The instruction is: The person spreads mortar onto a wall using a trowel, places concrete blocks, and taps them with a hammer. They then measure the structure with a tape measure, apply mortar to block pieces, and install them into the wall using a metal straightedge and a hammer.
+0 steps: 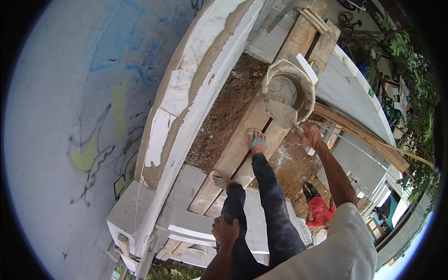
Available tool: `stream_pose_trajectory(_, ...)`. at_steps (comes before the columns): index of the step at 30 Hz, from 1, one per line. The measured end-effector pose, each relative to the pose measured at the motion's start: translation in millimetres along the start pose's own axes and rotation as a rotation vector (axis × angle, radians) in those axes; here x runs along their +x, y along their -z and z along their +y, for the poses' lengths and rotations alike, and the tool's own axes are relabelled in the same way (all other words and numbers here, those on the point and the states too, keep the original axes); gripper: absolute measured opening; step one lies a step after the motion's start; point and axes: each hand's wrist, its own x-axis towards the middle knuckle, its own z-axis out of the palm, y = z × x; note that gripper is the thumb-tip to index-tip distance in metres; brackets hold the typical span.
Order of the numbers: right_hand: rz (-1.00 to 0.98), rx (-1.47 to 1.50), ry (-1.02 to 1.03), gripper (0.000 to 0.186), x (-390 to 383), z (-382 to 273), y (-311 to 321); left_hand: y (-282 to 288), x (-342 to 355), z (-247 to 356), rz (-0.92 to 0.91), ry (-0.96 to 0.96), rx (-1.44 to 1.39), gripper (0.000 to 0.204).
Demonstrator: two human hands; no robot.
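Note:
My right hand [308,135] is closed on the handle of a trowel [283,113]. The blade, coated in grey mortar, rests in the near part of a mortar-smeared bucket [308,98] standing on wooden planks [235,154]. The bucket holds wet grey mix. A white block [305,67] lies just beyond it. My left hand [226,232] is lower left, its fingers curled on my left leg. My feet, in green flip-flops, stand on the planks. Left of them runs a white block wall top [175,93] with a band of grey mortar along it.
A painted grey wall [79,130] fills the left. The planks cross above soil and blockwork [182,184]. A person in a red shirt [318,210] is below at right. A long timber beam [359,137] slants right of the bucket, with block walls and foliage beyond.

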Motion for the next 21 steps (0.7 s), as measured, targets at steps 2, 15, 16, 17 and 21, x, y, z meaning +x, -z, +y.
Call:
stream_pose_trajectory(2,-0.079,0.060,0.039,0.040,-31.6,-66.1,-9.7,4.3,0.0,-11.1,0.007,0.006,-0.031,0.068)
stream_pose_trajectory(15,-0.342,0.338,0.364,0.030,-170.8,-417.4,-155.1,-9.5,4.2,-44.3,-0.012,0.076,-0.216,0.054)
stream_pose_trajectory(16,-0.259,0.257,0.427,0.031,-175.8,-429.4,-162.7,-12.6,4.8,-48.2,-0.011,0.077,-0.220,0.054)
stream_pose_trajectory(17,-0.175,0.176,0.488,0.032,-180.4,-439.3,-169.9,-16.1,5.9,-52.9,-0.045,0.077,-0.204,0.054)
stream_pose_trajectory(21,-0.185,0.117,0.441,0.040,-201.2,-462.8,-182.5,-2.1,-2.1,-60.6,-0.059,-0.005,-0.199,0.054)
